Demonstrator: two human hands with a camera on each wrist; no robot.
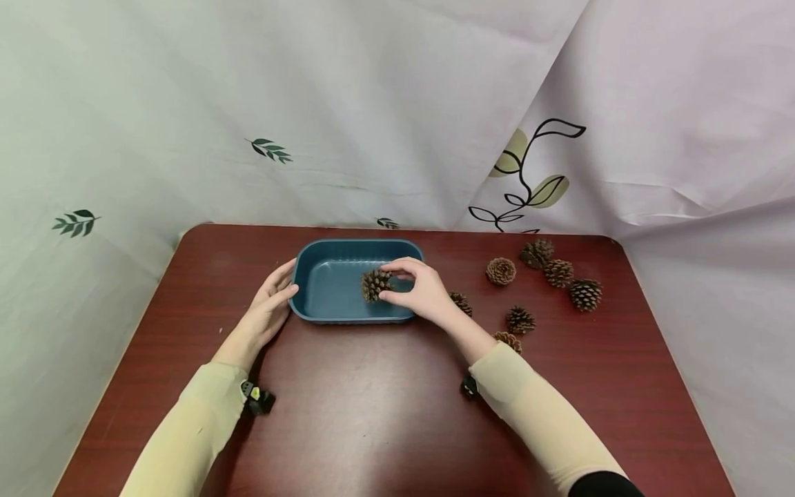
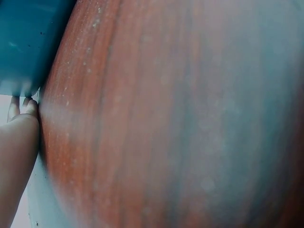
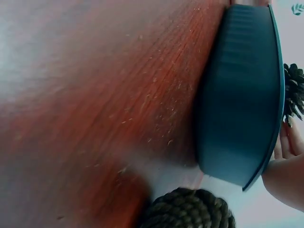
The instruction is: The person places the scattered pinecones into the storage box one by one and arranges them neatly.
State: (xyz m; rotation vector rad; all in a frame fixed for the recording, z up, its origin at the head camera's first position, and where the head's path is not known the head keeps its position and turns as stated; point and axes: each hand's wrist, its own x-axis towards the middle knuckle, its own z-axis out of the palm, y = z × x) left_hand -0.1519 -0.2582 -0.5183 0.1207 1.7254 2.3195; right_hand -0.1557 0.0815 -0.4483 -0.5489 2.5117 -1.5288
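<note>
In the head view, my right hand [image 1: 422, 288] pinches a brown pine cone [image 1: 375, 285] between thumb and fingers over the blue rectangular dish [image 1: 329, 319]. The right wrist view shows this pine cone [image 3: 293, 90] above the dish's rim [image 3: 280, 71], with part of the hand [image 3: 287, 156] beside it. At the dish's left end rests my left hand [image 1: 270, 304], its fairly straight fingers and thumb touching the outside near the rim. Only a few fingers of that hand [image 2: 23, 111] show against the dish [image 2: 23, 47] in the left wrist view.
Several pine cones lie on the red-brown table [image 1: 348, 407] to the right, among them a round one [image 1: 500, 271] and a far-right one [image 1: 586, 295]. Another pine cone [image 1: 460, 302] sits partly behind my right wrist. A pale curtain [image 1: 373, 103] hangs behind the table.
</note>
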